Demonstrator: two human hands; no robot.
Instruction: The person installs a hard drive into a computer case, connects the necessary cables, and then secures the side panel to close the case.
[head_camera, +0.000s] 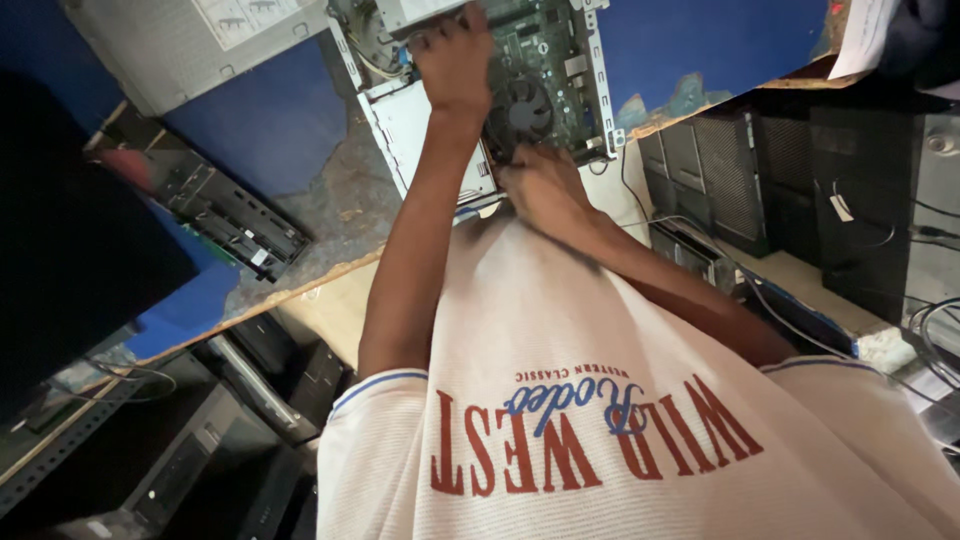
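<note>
An open desktop computer (430, 130) lies on a blue worktable (270, 130), showing its green motherboard (545, 45) and a round black cooling fan (528, 105). My left hand (455, 60) reaches to the far side of the case, fingers curled down onto the board's upper edge. My right hand (540, 185) sits at the near edge of the case just below the fan. Its fingers are tucked under and hidden, so what they hold cannot be seen. My white printed T-shirt (600, 420) fills the lower part of the view.
A grey case cover (170, 45) lies at the far left and a black drive unit (230, 215) rests near the worn table edge. Black computer towers (760, 170) and cables (930, 330) crowd the right. More black units (230, 400) stand under the table.
</note>
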